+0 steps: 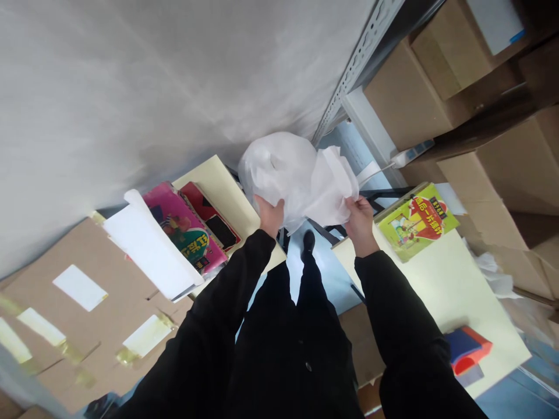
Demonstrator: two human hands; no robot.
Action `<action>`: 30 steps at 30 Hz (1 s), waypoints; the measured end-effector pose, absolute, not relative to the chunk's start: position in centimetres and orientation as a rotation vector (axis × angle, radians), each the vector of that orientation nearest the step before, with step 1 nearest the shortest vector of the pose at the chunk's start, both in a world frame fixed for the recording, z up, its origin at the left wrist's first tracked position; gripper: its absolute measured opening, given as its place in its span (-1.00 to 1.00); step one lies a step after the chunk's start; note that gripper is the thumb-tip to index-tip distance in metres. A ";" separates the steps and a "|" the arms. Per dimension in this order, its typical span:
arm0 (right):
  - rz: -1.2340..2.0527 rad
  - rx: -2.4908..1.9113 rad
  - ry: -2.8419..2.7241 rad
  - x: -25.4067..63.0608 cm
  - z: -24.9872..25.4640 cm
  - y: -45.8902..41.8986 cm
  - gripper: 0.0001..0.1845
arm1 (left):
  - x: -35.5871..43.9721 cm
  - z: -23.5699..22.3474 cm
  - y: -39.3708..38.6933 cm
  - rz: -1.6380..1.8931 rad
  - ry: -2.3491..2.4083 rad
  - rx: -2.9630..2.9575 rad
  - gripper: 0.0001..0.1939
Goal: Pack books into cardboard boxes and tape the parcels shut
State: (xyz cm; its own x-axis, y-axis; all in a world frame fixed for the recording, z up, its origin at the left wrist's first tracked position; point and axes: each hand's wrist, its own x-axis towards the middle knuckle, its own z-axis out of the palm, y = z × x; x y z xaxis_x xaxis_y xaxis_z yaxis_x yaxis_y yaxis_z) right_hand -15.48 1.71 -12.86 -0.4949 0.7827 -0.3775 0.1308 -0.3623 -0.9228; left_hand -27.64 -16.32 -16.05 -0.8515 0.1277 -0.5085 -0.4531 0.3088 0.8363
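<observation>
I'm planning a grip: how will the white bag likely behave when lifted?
The white bag is probably floppy, since its thin film creases. It may be light, as the right hand pinches only an edge. Its bulge might sag.

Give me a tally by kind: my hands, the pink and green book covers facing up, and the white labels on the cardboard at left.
Hands: 2
Pink book cover: 1
Green book cover: 1
White labels: 4
Total: 8

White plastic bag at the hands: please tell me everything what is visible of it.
The thin, translucent white plastic bag looks crumpled, its left part rounded, its right part more opaque and bunched. It appears above the gap between two cream tabletops. The left hand touches its lower edge; the right hand pinches its right edge. Any contents are unclear.
</observation>
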 end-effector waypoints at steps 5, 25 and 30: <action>1.929 -1.148 -1.541 -16.5 -11.1 -0.3 -0.75 | -25.1 -10.2 -13.4 1.536 1.952 0.191 -0.42; 1.773 -1.227 -1.249 -8.1 -4.9 -0.4 -0.70 | -25.1 -7.3 -16.5 1.831 1.648 -0.154 -0.85; 1.603 -1.205 -1.043 -1.9 -0.6 -0.8 -0.70 | -24.0 -3.9 -15.8 1.915 1.330 -0.172 -0.86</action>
